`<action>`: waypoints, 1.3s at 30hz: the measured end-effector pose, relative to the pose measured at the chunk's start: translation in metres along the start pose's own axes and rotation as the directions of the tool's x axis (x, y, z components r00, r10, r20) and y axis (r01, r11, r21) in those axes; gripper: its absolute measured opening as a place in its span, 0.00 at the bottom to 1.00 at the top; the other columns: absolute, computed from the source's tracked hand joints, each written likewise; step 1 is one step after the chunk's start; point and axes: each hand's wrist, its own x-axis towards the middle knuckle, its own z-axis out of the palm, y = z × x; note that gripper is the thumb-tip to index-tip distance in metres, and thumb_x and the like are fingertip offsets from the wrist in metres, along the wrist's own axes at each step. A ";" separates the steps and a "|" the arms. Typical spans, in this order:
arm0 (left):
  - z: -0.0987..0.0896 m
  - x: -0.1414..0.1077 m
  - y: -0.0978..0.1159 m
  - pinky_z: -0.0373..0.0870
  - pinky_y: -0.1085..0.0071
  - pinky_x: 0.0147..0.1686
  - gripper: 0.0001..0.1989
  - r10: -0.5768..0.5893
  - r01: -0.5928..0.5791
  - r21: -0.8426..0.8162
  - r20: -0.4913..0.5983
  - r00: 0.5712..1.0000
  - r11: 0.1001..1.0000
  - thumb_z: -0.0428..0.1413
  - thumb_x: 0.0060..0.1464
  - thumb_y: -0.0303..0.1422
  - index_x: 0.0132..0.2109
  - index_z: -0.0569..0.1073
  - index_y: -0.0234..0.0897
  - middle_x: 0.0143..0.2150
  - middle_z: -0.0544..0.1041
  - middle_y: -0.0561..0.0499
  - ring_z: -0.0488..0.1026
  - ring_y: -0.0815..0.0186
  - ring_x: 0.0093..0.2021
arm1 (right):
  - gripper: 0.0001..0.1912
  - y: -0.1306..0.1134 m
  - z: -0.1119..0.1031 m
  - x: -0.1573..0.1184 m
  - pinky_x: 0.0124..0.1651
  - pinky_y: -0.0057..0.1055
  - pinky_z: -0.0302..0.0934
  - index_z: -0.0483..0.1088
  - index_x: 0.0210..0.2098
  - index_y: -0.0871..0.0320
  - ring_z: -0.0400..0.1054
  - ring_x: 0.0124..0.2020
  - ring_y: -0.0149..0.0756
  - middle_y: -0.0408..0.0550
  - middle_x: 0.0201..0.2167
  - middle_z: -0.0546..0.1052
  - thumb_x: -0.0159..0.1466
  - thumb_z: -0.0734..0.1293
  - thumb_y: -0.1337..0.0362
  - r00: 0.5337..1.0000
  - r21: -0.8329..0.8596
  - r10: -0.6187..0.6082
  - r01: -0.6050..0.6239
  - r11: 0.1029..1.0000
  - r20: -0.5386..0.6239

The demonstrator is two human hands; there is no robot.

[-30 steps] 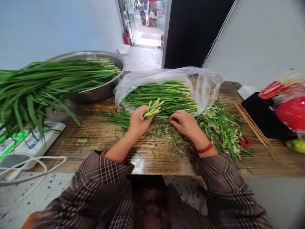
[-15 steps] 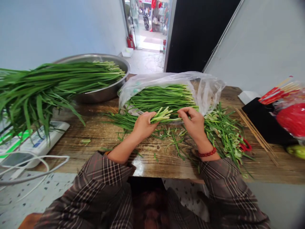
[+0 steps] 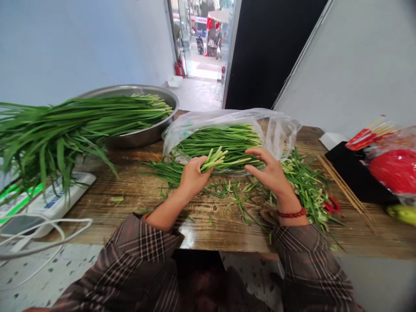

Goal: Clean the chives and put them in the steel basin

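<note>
My left hand (image 3: 194, 174) is closed around a small bunch of garlic chives (image 3: 214, 158), pale cut ends pointing right and green leaves trailing left. Facing it, my right hand (image 3: 268, 171) has thumb and fingers apart with nothing between them, near the tip of a stalk that sticks out of the bunch. Just behind both hands, a larger pile of chives (image 3: 224, 136) lies in an opened clear plastic bag (image 3: 279, 130). Beside my right wrist is a heap of trimmed leaves and scraps (image 3: 305, 186). Loose bits are scattered on the wooden table (image 3: 201, 225).
At the left a steel basin (image 3: 143, 138) holds many chives, their leaves hanging over a white scale (image 3: 73, 190) with cables (image 3: 65, 221). To the right are wooden skewers (image 3: 344, 186), red-handled scissors (image 3: 332, 204), a black box (image 3: 360, 173) and a red bundle (image 3: 394, 169).
My right hand has opened its fingers and drawn slightly back from the stalk ends. My left hand still grips the bunch. The whole view has tilted up a little.
</note>
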 end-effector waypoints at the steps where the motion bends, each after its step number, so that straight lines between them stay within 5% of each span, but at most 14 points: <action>1: 0.000 0.000 0.000 0.62 0.70 0.34 0.08 0.009 -0.009 0.015 0.004 1.000 1.000 0.54 0.56 0.33 0.30 0.72 0.37 0.29 0.74 0.51 0.69 0.63 0.33 | 0.20 -0.003 0.002 0.000 0.58 0.42 0.59 0.70 0.50 0.53 0.66 0.55 0.41 0.51 0.52 0.74 0.59 0.70 0.58 1.000 0.008 -0.008 0.008 1.000 0.003; 9: 0.001 -0.003 0.002 0.62 0.68 0.35 0.05 0.080 -0.084 0.084 0.052 0.995 0.993 0.54 0.55 0.29 0.32 0.72 0.37 0.31 0.75 0.49 0.69 0.62 0.35 | 0.06 -0.009 0.027 -0.001 0.51 0.39 0.63 0.74 0.31 0.54 0.71 0.42 0.38 0.47 0.36 0.77 0.62 0.68 0.60 0.995 0.094 -0.018 0.027 0.995 -0.094; 15: 0.000 -0.003 0.004 0.62 0.68 0.35 0.05 0.063 -0.068 0.084 0.054 0.997 0.994 0.54 0.55 0.29 0.30 0.70 0.37 0.30 0.74 0.50 0.68 0.62 0.34 | 0.11 -0.002 0.036 -0.001 0.40 0.32 0.66 0.70 0.33 0.56 0.69 0.34 0.33 0.46 0.33 0.75 0.61 0.67 0.54 0.910 0.523 0.350 -0.191 0.831 -0.223; 18: 0.001 -0.002 0.001 0.62 0.68 0.35 0.06 0.035 -0.037 0.058 0.032 0.999 0.998 0.53 0.56 0.31 0.31 0.70 0.37 0.31 0.74 0.50 0.68 0.63 0.34 | 0.14 0.003 0.026 0.001 0.34 0.28 0.65 0.66 0.32 0.55 0.66 0.29 0.29 0.44 0.30 0.72 0.62 0.65 0.51 0.877 0.608 0.423 -0.213 0.765 -0.225; 23: 0.000 -0.001 -0.002 0.62 0.69 0.34 0.08 0.027 -0.027 0.033 -0.012 1.000 0.999 0.52 0.57 0.32 0.30 0.70 0.36 0.29 0.72 0.51 0.68 0.64 0.33 | 0.10 0.009 0.007 0.001 0.31 0.26 0.61 0.65 0.32 0.55 0.63 0.25 0.27 0.39 0.25 0.68 0.59 0.68 0.56 0.937 0.482 0.322 -0.221 0.848 -0.137; 27: 0.001 -0.001 -0.003 0.62 0.69 0.34 0.08 0.018 -0.018 0.021 -0.008 1.000 1.000 0.52 0.57 0.33 0.30 0.71 0.36 0.30 0.73 0.50 0.69 0.63 0.33 | 0.14 0.007 0.002 -0.001 0.42 0.34 0.65 0.70 0.41 0.55 0.70 0.37 0.34 0.46 0.38 0.76 0.55 0.71 0.62 0.988 0.157 0.157 -0.156 0.975 0.010; 30: 0.001 -0.001 -0.003 0.63 0.69 0.35 0.07 0.016 -0.016 0.023 0.024 1.000 1.000 0.53 0.56 0.33 0.32 0.72 0.36 0.31 0.75 0.51 0.69 0.64 0.34 | 0.14 0.003 0.004 -0.001 0.46 0.37 0.65 0.72 0.44 0.54 0.71 0.40 0.36 0.47 0.42 0.77 0.58 0.70 0.61 0.995 0.084 0.087 -0.083 0.993 -0.043; 34: -0.001 -0.002 0.000 0.64 0.68 0.36 0.06 0.044 -0.045 0.032 0.032 0.999 0.998 0.53 0.57 0.33 0.33 0.73 0.37 0.32 0.76 0.50 0.70 0.63 0.35 | 0.05 -0.002 0.007 0.000 0.43 0.35 0.65 0.74 0.33 0.54 0.71 0.36 0.35 0.45 0.33 0.78 0.62 0.67 0.61 0.996 0.020 -0.016 0.018 1.000 -0.089; 39: -0.007 -0.004 0.010 0.64 0.63 0.44 0.05 0.193 -0.193 0.071 0.002 0.981 0.979 0.55 0.55 0.29 0.39 0.76 0.38 0.42 0.79 0.47 0.71 0.59 0.45 | 0.07 -0.008 0.016 -0.001 0.44 0.36 0.64 0.74 0.32 0.54 0.71 0.36 0.37 0.46 0.31 0.78 0.65 0.64 0.62 0.995 -0.025 -0.088 0.087 0.996 -0.041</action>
